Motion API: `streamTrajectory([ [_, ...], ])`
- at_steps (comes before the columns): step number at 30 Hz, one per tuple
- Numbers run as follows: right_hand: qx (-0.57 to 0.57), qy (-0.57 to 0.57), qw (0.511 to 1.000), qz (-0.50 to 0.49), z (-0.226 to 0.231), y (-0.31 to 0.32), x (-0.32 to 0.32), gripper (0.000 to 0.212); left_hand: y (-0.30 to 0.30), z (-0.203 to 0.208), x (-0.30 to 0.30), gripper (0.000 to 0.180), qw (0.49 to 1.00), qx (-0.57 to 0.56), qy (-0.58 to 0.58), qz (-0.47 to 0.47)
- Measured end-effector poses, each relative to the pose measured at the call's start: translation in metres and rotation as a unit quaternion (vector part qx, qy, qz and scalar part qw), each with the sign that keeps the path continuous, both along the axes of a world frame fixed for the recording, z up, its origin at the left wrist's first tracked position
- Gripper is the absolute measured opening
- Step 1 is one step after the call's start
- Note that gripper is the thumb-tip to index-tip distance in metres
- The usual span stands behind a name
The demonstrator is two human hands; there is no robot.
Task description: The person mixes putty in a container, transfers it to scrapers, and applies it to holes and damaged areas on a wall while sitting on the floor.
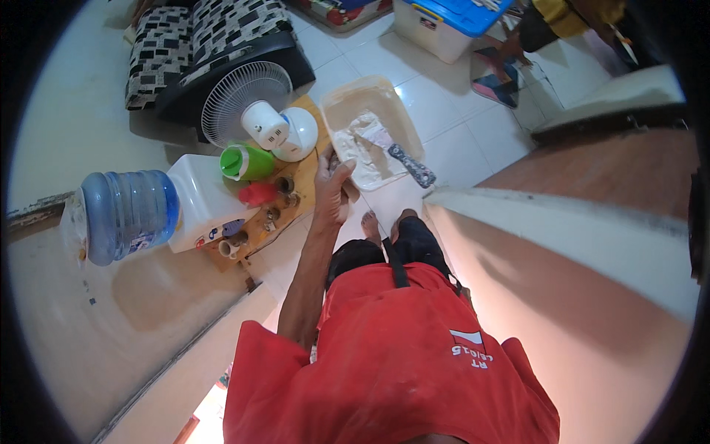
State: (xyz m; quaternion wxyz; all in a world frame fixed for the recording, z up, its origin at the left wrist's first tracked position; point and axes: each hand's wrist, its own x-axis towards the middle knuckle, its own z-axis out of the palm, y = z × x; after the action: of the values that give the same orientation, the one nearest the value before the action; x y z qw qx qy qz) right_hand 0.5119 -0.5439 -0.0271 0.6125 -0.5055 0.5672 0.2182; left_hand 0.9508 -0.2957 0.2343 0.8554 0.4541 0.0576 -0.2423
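My left hand (pixel 335 185) grips the near left side of a cream plastic tub (pixel 410 111), thumb over the rim and the other fingers mostly hidden beneath. Pale, wet plaster-like paste (pixel 362 163) covers part of the tub's bottom. Lying in the paste is a scraper (pixel 411 164), its blade smeared with the same stuff and its dark speckled handle jutting over the right rim. My right hand does not show in the picture.
Left of the tub, a wooden table (pixel 309 126) bears a white fan (pixel 266 124), a green pitcher (pixel 248 162), cups and a dispenser with a blue water bottle (pixel 133 211). A patterned sofa (pixel 222 37), a blue-lidded box (pixel 436 29) and another person (pixel 547 26) are farther off. A wall edge (pixel 510 214) runs along my right.
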Motion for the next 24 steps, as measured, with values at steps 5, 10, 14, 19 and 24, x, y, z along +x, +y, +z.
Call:
streamTrajectory([
  [5,0.011,-0.011,1.000,0.001,-0.026,-0.055,0.102,0.038,-0.049,-0.034,0.079,0.073,1.000,0.010,-0.001,0.028],
  [10,0.013,-0.017,1.000,0.014,-0.032,-0.107,0.206,0.039,-0.083,-0.042,0.158,0.071,0.999,0.010,0.010,0.038],
  [14,-0.001,-0.036,0.999,0.022,-0.019,-0.159,0.295,0.040,-0.117,-0.036,0.220,0.070,0.998,0.004,0.022,0.055],
  [19,-0.013,-0.050,0.998,0.027,0.006,-0.213,0.396,0.041,-0.150,-0.025,0.307,0.067,0.997,0.016,0.012,0.068],
  [24,-0.015,-0.051,0.998,0.022,0.020,-0.251,0.485,0.042,-0.185,-0.017,0.397,0.066,0.996,0.036,-0.004,0.078],
])
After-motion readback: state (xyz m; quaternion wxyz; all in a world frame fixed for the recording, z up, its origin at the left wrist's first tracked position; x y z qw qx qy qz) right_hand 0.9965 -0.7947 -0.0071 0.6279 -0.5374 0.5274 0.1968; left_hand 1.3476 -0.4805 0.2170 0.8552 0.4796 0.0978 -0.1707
